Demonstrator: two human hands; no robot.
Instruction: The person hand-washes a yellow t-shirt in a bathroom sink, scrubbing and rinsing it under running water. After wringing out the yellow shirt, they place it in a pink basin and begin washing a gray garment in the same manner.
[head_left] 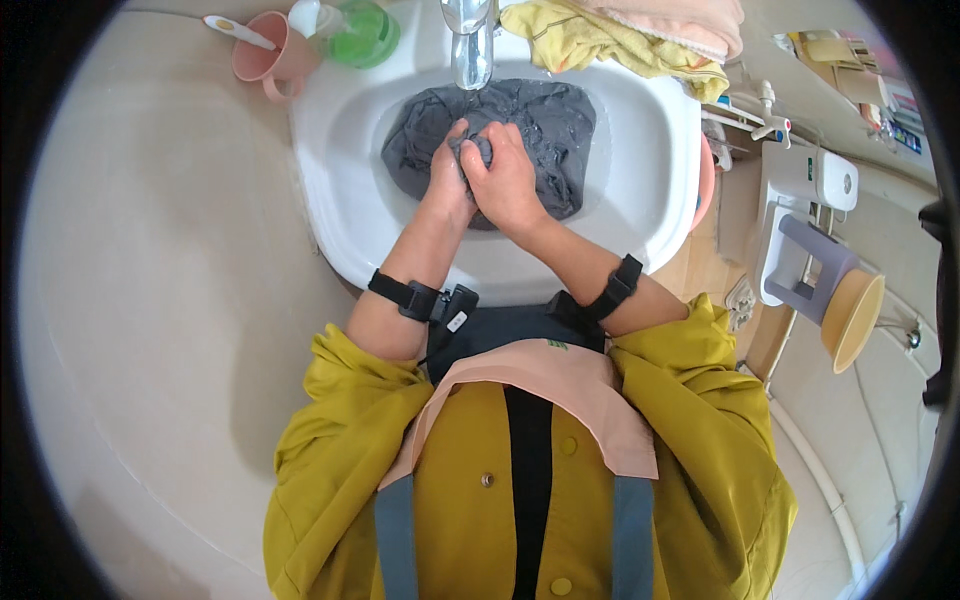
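Observation:
Dark grey wet cloth (550, 130) lies bunched in the water of the white sink (650, 200). My left hand (449, 178) and my right hand (505, 178) are together over its near middle, each closed around a bunched fold of the fabric. The fold shows between my thumbs and fingers; the rest of the cloth spreads out under and around both hands. Just beyond them the chrome faucet (472, 55) points down over the cloth. Some fingers of my left hand are hidden behind the fold.
At the sink's back left stand a pink cup (257, 62) with a toothbrush (238, 31) and a green pump bottle (362, 38). A yellow towel (590, 35) and a pink towel (690, 25) drape the back right rim. A purple-and-yellow stool (850, 315) is at right.

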